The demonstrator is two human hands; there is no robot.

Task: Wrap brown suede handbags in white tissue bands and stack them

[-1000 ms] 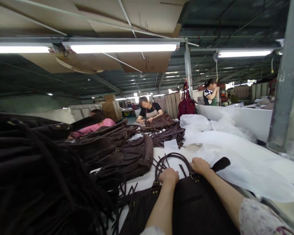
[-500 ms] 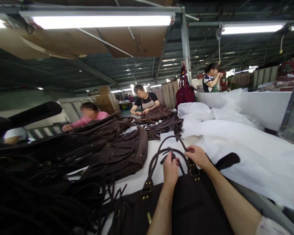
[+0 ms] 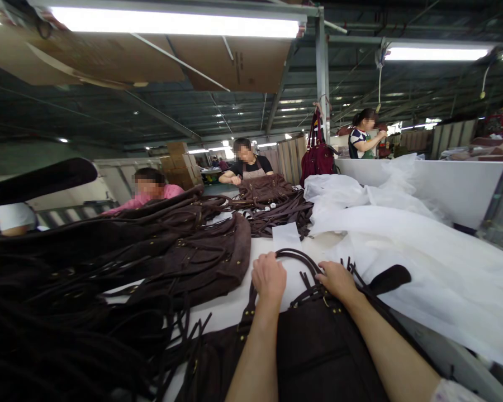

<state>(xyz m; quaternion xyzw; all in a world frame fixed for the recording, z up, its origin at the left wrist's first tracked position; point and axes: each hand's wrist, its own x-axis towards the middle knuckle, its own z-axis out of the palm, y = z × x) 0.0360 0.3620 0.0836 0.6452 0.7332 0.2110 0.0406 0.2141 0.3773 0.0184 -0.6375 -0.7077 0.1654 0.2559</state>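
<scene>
A dark brown handbag (image 3: pixel 318 346) with brass-coloured studs lies in front of me on the white tabletop. My left hand (image 3: pixel 269 276) is closed round the left side of its looped handles (image 3: pixel 295 254). At the handles' right side, my right hand (image 3: pixel 337 281) is closed on the strap just above the bag's top edge. The fingertips of both hands are partly hidden. Short thin dark strap ends stick up beside my right hand, and a rounded dark flap (image 3: pixel 389 279) lies to its right.
More brown bags (image 3: pixel 209 257) and tangled straps are heaped on the left. Translucent white sheeting (image 3: pixel 423 240) covers the right side. White paper (image 3: pixel 287 237) lies beyond the handles. A maroon bag (image 3: pixel 317 159) hangs from a post. Co-workers sit across the table, one in an apron (image 3: pixel 254 168).
My left hand has moved left from between the handles onto their left side. My right hand stays by the right strap base. The handles lean lower, and the co-worker opposite has shifted a hand.
</scene>
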